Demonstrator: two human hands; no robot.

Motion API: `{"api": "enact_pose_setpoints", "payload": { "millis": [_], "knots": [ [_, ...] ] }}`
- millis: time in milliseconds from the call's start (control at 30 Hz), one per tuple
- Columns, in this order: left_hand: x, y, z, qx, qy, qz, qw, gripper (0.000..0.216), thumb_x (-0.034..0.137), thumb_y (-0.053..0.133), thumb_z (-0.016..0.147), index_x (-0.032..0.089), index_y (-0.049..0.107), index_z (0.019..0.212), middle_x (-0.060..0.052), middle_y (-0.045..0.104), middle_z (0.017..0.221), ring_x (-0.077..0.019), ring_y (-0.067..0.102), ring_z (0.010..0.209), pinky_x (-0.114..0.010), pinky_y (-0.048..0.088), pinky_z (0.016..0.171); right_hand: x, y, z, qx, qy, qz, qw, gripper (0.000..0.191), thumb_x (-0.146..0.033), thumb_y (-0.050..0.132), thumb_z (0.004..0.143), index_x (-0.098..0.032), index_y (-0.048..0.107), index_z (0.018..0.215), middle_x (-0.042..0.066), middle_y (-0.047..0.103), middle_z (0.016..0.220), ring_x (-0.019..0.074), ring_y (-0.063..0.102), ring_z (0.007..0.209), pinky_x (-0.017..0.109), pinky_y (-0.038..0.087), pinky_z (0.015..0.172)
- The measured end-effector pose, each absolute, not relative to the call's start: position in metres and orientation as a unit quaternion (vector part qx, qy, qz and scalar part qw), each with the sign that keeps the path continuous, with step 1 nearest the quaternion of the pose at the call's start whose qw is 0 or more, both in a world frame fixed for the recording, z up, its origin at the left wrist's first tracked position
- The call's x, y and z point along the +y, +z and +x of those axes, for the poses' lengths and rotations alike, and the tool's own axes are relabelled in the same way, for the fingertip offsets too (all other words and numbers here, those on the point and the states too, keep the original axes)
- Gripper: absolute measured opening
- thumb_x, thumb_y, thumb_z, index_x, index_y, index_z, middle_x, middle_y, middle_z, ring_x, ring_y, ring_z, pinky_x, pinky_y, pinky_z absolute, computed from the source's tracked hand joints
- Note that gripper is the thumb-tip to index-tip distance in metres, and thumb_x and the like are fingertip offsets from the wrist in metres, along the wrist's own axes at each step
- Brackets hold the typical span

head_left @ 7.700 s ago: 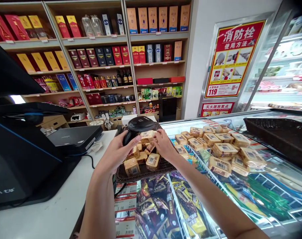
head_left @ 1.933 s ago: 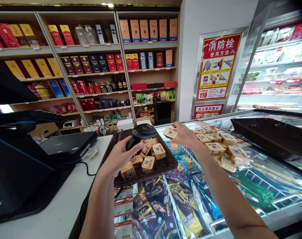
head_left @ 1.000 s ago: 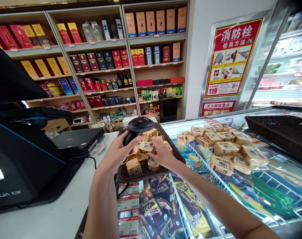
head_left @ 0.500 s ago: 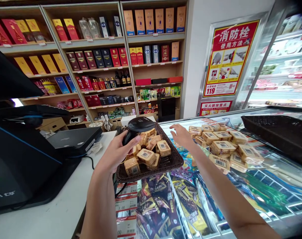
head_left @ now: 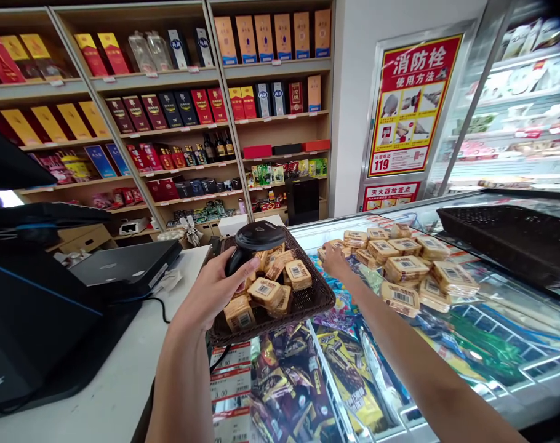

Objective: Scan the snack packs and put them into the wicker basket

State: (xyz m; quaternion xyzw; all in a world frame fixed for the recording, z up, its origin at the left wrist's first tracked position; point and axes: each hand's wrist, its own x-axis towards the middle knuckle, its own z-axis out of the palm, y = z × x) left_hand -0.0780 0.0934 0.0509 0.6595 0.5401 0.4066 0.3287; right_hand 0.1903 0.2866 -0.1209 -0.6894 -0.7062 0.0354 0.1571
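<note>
Your left hand point(head_left: 210, 289) grips the black scanner point(head_left: 260, 235) over the brown basket point(head_left: 324, 296), where some wrapped packs point(head_left: 266, 291) already lie; a spread pile point(head_left: 404, 269) is left on the glass-topped freezer point(head_left: 308, 230), and your right hand point(head_left: 336, 263) is at its edge, though I cannot tell whether those fingers grasp a pack

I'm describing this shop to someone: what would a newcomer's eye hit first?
Likely the left hand gripping a black scanner above a dark basket of snack packs, at centre. Rightward, the right hand is at the left end of another pile on the glass freezer. Behind hangs a red poster.
</note>
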Motion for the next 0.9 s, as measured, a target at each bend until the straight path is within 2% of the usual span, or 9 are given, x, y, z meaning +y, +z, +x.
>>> {"api": "enact_pose_setpoints", "payload": {
  "millis": [100,267,433,633,900],
  "knots": [
    [0.092,0.052,-0.076,0.536,0.41,0.659,0.331,0.045,0.06,0.069,0.084,0.02,0.062,0.104,0.005,0.047,0.063,-0.0103,0.038,0.058,-0.02,0.029,0.053,0.288,-0.108,0.197,-0.692,0.022,-0.684,0.23,0.052,-0.012,0.06,0.081,-0.01,0.041,0.129,0.016,0.057,0.115,0.0278,0.057,0.112,0.035,0.045,0.09],
    [0.092,0.053,-0.076,0.537,0.423,0.652,0.328,0.043,0.058,0.071,0.081,0.02,0.062,0.098,0.005,0.049,0.063,-0.0108,0.04,0.058,-0.02,0.032,0.054,0.276,-0.064,0.192,-0.675,-0.028,-0.651,0.345,0.054,-0.018,0.062,0.078,-0.015,0.036,0.125,0.017,0.053,0.123,0.0294,0.053,0.117,0.041,0.045,0.098],
    [0.092,0.051,-0.077,0.535,0.443,0.638,0.333,0.041,0.058,0.071,0.082,0.021,0.059,0.093,0.005,0.049,0.066,-0.0111,0.041,0.059,-0.021,0.031,0.054,0.242,-0.029,0.173,-0.732,-0.114,-0.463,0.487,0.053,-0.013,0.061,0.076,-0.019,0.036,0.123,0.016,0.052,0.122,0.0316,0.052,0.118,0.044,0.045,0.101],
    [0.088,0.054,-0.073,0.521,0.431,0.654,0.339,0.039,0.056,0.071,0.082,0.02,0.054,0.082,0.005,0.046,0.063,-0.0112,0.04,0.059,-0.021,0.03,0.055,0.217,-0.021,0.159,-0.756,-0.126,-0.402,0.5,0.05,-0.013,0.059,0.08,-0.02,0.036,0.124,0.016,0.053,0.122,0.0324,0.054,0.116,0.045,0.047,0.099],
    [0.086,0.057,-0.069,0.508,0.434,0.658,0.348,0.038,0.054,0.073,0.08,0.019,0.058,0.085,0.004,0.047,0.067,-0.0108,0.04,0.06,-0.021,0.033,0.055,0.213,-0.02,0.153,-0.773,-0.113,-0.382,0.494,0.051,-0.014,0.059,0.081,-0.02,0.039,0.127,0.017,0.053,0.127,0.0326,0.05,0.122,0.046,0.044,0.105]
  ]
}}
